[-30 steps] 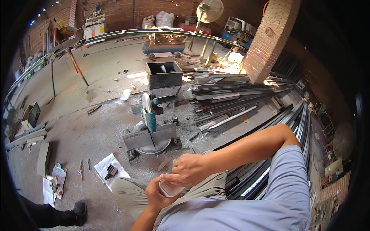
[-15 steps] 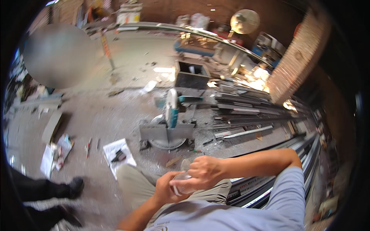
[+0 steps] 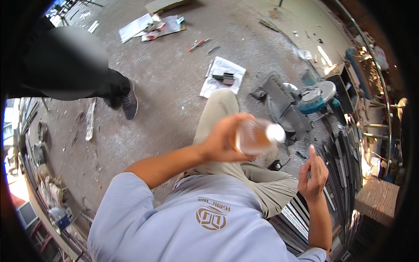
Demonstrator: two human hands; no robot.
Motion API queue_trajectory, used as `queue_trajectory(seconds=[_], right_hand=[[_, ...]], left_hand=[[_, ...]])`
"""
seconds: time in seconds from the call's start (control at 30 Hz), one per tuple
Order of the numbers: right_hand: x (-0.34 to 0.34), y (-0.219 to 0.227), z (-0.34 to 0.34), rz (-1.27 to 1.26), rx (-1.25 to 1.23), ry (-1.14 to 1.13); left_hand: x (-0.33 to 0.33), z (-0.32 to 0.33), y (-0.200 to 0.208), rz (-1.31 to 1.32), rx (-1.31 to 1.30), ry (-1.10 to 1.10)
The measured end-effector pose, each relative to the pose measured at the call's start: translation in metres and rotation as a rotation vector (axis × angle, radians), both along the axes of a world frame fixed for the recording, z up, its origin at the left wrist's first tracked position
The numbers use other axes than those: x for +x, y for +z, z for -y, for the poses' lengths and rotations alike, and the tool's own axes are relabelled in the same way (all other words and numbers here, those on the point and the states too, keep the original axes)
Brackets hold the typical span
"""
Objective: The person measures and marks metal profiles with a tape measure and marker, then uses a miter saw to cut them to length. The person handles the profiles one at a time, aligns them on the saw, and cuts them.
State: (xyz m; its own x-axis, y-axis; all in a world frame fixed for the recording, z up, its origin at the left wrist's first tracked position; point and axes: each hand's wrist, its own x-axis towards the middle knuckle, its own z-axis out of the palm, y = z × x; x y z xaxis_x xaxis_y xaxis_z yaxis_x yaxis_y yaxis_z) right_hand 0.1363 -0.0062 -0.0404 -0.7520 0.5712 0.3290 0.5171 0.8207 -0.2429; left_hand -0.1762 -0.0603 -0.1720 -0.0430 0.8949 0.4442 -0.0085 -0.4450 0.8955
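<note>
My left hand (image 3: 224, 139) is wrapped around a clear plastic bottle (image 3: 253, 137) with some amber liquid in it. The bottle is tilted, and its white top (image 3: 275, 132) points to the right; motion blurs its details. Apart from it, to the right, my right hand (image 3: 312, 177) is raised with the index finger stretched out and the other fingers partly bent. Nothing shows in that hand. Both hands are over my bent legs (image 3: 218, 113).
A mitre saw (image 3: 301, 102) stands on the floor ahead to the right. Long metal profiles (image 3: 336, 174) lie along my right. Dark pieces (image 3: 224, 78) rest on white paper (image 3: 235, 67). Another person's shoe (image 3: 129, 99) is at the left, near a red marker-like stick (image 3: 199, 45).
My hands were together around the bottle; now they are apart. The left has carried the bottle forward, and the right has let go. The view has swung left and down.
</note>
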Motion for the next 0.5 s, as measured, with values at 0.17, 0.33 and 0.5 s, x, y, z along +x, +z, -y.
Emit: queue_trajectory(seconds=[0.17, 0.33, 0.5], right_hand=[[0.013, -0.069, -0.031, 0.158, -0.117, -0.175], [0.113, -0.178, -0.04, 0.432, -0.329, -0.321], [0.221, -0.253, 0.008, 0.658, -0.55, -0.329]], left_hand=[[-0.115, 0.058, -0.026, -0.307, -0.125, 0.523], [-0.188, 0.126, -0.094, -0.625, -0.608, 0.632], [-0.217, 0.227, -0.172, -0.842, -0.98, 0.724]])
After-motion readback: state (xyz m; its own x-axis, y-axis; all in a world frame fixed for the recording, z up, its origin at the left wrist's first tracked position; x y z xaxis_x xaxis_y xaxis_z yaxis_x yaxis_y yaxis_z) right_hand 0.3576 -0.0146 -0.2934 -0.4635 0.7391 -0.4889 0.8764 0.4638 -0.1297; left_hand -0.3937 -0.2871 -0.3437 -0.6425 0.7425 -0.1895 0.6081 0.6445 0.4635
